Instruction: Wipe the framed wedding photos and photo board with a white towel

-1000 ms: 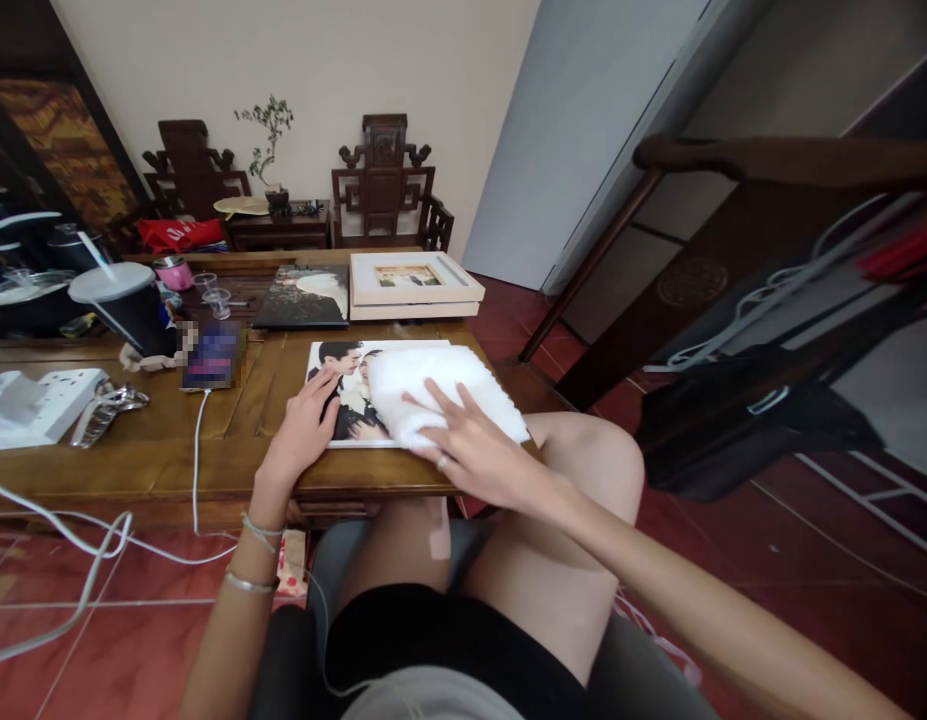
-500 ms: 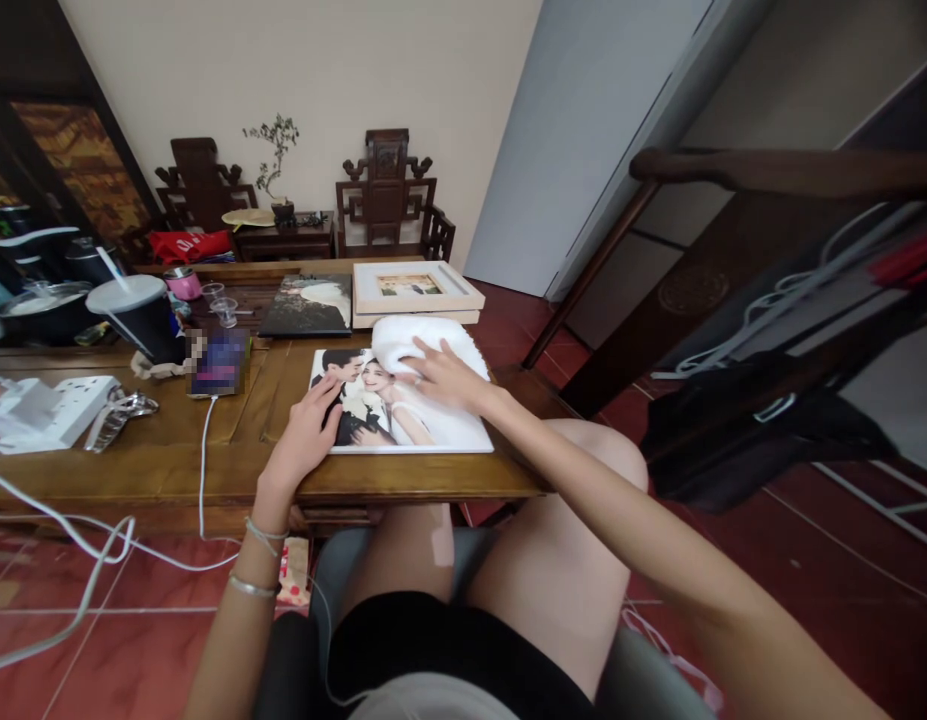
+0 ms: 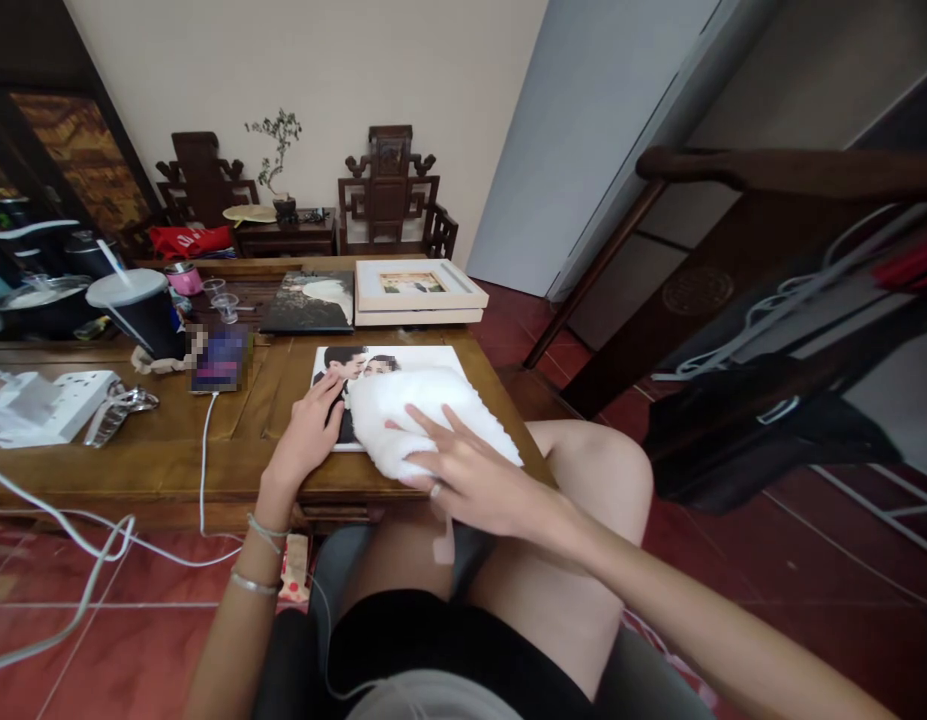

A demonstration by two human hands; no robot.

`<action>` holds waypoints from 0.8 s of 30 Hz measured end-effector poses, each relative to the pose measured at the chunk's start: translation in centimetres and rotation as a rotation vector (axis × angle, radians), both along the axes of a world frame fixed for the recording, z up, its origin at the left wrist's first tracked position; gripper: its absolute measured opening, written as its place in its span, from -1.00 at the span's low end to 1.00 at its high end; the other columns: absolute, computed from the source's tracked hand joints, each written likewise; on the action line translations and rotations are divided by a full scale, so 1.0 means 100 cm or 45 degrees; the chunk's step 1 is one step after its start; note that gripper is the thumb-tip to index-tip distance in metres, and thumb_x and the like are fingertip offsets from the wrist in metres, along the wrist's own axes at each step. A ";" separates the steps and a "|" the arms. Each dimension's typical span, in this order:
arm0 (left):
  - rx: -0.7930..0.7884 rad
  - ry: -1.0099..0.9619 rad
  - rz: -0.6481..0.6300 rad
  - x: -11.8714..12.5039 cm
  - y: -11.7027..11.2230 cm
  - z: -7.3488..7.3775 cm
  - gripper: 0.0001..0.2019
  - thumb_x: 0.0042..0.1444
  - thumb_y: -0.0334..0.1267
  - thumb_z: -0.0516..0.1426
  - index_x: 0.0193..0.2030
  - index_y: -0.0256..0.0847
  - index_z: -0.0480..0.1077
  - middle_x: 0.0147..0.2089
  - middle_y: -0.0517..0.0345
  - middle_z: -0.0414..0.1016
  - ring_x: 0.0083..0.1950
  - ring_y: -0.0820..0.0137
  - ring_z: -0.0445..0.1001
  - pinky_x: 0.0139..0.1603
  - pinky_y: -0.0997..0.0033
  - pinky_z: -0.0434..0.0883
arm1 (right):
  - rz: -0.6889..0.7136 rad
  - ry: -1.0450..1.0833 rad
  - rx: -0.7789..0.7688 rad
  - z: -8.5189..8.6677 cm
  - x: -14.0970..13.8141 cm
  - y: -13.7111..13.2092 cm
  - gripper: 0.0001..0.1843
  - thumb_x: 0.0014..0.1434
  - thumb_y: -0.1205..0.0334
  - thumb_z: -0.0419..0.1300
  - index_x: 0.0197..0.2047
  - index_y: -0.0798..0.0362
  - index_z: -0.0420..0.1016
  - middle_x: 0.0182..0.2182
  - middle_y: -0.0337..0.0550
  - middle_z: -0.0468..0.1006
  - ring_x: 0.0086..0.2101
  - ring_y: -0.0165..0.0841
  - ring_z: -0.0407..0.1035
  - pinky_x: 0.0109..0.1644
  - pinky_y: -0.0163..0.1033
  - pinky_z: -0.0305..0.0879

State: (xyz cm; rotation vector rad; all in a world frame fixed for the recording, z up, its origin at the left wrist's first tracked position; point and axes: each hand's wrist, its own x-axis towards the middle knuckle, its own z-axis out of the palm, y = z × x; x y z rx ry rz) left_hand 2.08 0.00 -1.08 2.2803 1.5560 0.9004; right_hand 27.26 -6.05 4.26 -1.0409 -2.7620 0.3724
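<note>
A wedding photo album [image 3: 448, 355] lies flat near the table's front edge, its cover showing a couple. My left hand [image 3: 311, 420] rests on the album's left side, fingers stretched out and holding nothing. Over the right and lower part of the cover is a fluffy white cloth [image 3: 425, 395], which hides much of the picture and hangs past the near edge. My right hand [image 3: 470, 470] holds this cloth from above, with some fingers spread over it and others at its near end.
Behind the album are a dark album [image 3: 309, 303] and a pale framed photo box [image 3: 422, 312]. To the left stand a lidded cup [image 3: 137, 315], a phone [image 3: 219, 360] on a white cable and a power strip [image 3: 73, 405]. A wooden chair [image 3: 695, 290] is at right.
My right hand has brought the white cloth from the album's upper right toward me, down over its near edge. My left hand stays on the left side of the cover.
</note>
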 end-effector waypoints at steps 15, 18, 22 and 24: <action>0.022 -0.018 0.010 -0.003 0.002 -0.002 -0.55 0.35 -0.23 -0.05 0.30 -0.32 0.34 0.41 -0.17 0.28 0.46 0.19 0.19 0.47 0.02 0.14 | -0.298 -0.093 0.135 -0.008 -0.004 0.136 -0.53 0.44 0.23 -0.13 0.26 0.15 0.39 0.29 0.14 0.37 0.37 0.05 0.01 0.33 0.42 -0.06; 0.038 -0.009 0.001 -0.002 0.002 0.000 -0.54 0.35 -0.24 -0.06 0.29 -0.38 0.35 0.39 -0.19 0.29 0.46 0.20 0.21 0.48 0.05 0.12 | -0.232 -0.099 0.159 -0.008 -0.006 0.102 -0.56 0.43 0.24 -0.10 0.22 0.17 0.43 0.25 0.16 0.42 0.36 0.06 0.02 0.32 0.44 -0.05; 0.059 -0.016 -0.019 -0.001 0.002 0.000 -0.54 0.35 -0.25 -0.06 0.28 -0.39 0.36 0.38 -0.20 0.31 0.45 0.19 0.21 0.48 0.06 0.13 | -0.135 -0.054 0.119 -0.007 0.000 0.033 -0.58 0.43 0.22 -0.09 0.13 0.14 0.51 0.31 0.14 0.34 0.40 0.10 -0.10 0.34 0.48 -0.10; 0.066 -0.027 -0.018 -0.001 0.003 -0.001 -0.55 0.34 -0.25 -0.05 0.28 -0.37 0.36 0.38 -0.19 0.31 0.45 0.18 0.22 0.48 0.05 0.14 | -0.064 -0.050 0.074 -0.004 0.003 0.003 -0.61 0.43 0.24 -0.07 0.06 0.12 0.55 0.37 0.10 0.25 0.41 0.10 -0.15 0.36 0.47 -0.12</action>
